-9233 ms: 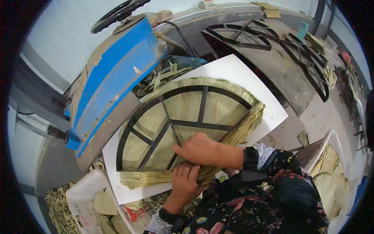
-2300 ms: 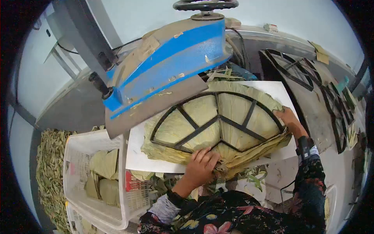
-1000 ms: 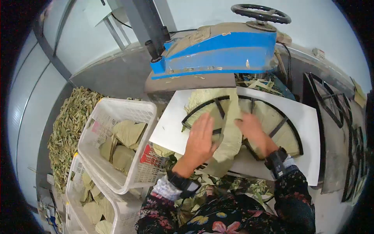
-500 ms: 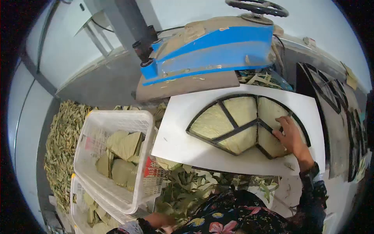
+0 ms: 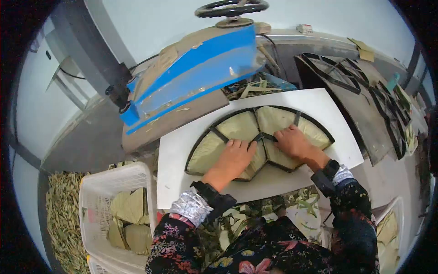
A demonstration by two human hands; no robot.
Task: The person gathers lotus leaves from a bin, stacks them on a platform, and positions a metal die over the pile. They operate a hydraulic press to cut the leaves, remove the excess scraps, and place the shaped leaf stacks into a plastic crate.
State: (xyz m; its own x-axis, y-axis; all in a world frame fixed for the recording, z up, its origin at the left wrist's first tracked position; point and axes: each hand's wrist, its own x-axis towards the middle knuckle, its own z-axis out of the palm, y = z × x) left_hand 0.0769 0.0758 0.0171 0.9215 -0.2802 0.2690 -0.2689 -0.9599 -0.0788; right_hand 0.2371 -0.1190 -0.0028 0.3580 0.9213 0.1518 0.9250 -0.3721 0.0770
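A black fan-shaped frame with dividers lies flat on a white board, its compartments filled with pale green leaf pieces. My left hand is closed around the frame's inner dividers, just left of the centre joint. To the right of that joint, my right hand rests with bent fingers on another divider and the leaf beside it. Both hands hide parts of the lower compartments.
A white basket with stacked leaf pieces stands at left, beside a heap of leaf scraps. Behind the board is a blue machine with a handwheel. More black frames lie at right, above another basket.
My left hand has come up from the lower edge onto the frame. My right hand has moved toward the frame's centre. The view has shifted to the right.
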